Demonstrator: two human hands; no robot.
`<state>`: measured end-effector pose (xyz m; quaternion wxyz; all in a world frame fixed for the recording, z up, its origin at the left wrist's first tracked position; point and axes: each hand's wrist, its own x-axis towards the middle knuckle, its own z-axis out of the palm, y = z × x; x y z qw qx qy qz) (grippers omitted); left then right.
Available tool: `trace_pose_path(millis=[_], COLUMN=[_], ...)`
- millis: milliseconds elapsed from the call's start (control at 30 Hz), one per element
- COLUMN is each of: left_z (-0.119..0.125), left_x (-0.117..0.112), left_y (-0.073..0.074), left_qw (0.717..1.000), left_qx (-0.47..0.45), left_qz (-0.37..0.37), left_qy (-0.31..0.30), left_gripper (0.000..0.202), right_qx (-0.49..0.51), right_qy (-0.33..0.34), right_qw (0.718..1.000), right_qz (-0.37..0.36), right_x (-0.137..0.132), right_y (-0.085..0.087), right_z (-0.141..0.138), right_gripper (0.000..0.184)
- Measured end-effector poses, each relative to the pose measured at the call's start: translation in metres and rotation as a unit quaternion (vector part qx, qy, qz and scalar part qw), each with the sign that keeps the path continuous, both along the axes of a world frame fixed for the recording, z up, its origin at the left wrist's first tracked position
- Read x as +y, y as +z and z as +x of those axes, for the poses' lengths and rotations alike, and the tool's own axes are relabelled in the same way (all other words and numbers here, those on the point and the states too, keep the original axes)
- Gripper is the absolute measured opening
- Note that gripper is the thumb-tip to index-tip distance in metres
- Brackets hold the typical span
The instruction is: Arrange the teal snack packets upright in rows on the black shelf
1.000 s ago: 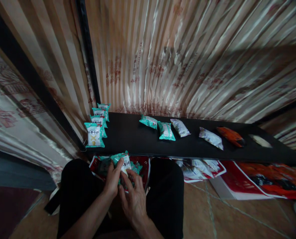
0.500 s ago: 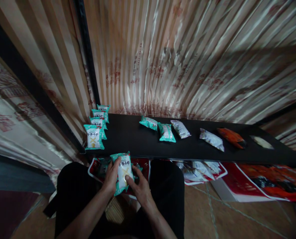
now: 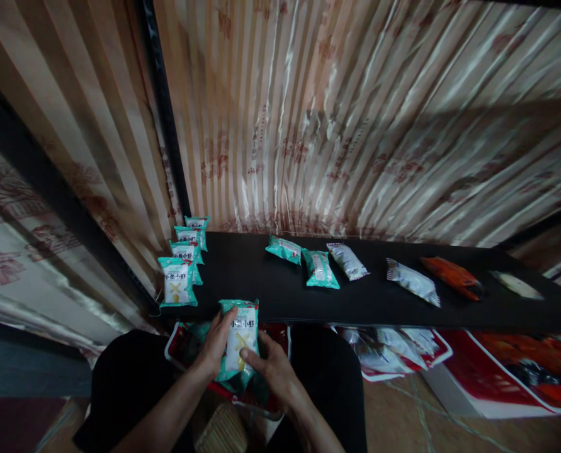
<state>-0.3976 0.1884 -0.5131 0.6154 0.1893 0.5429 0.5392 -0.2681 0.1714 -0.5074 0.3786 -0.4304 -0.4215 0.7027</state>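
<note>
Filling the space beyond both hands, a striped, shiny curtain [image 3: 242, 94] hangs in folds. Before it, just beyond the hands, a long black shelf [image 3: 242, 283] runs well out to the right. Directly under the hands sits a red basket [image 3: 167, 349] with a white rim and teal packets inside; farther right of the hands are a second basket [image 3: 384, 376] of silvery packets and a red-sided container [image 3: 459, 365] of orange ones. The left hand [image 3: 216, 343] pinches the left side of a teal-and-white packet [image 3: 239, 336]; the right hand [image 3: 275, 371] holds its lower right, thumb pressed on the front. The packet is above the red basket, printed face showing; how each grip meets its back is hidden. Left of and beyond the left hand, four similar packets [image 3: 178, 281] stand in a row on the shelf. Beyond the right hand lie two teal packets [image 3: 320, 269], two silvery packets [image 3: 347, 261], then an orange packet [image 3: 451, 277] and a pale item [image 3: 516, 285].
</note>
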Motion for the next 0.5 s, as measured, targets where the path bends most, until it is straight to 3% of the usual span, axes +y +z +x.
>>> trace_pose_path(millis=[233,367,500], left_z=[-0.002,-0.005,-0.007], left_x=[0.023,0.037,0.051], left_y=[0.005,0.005,0.007], left_qw=[0.999,0.997,0.993], left_qx=[0.031,0.078,0.101], left_qz=[0.016,0.017,0.042], left_qy=[-0.033,-0.017,-0.039], left_gripper=[0.05,0.051,0.048], right_qx=[-0.029,-0.061,-0.073], right_qy=[-0.026,-0.044,-0.063], right_qw=[0.999,0.996,0.994], right_qz=[0.024,0.037,0.053], right_x=[0.024,0.041,0.062], right_y=[-0.013,-0.013,-0.012], right_z=[0.0,-0.001,-0.003], right_gripper=[0.054,0.05,0.047])
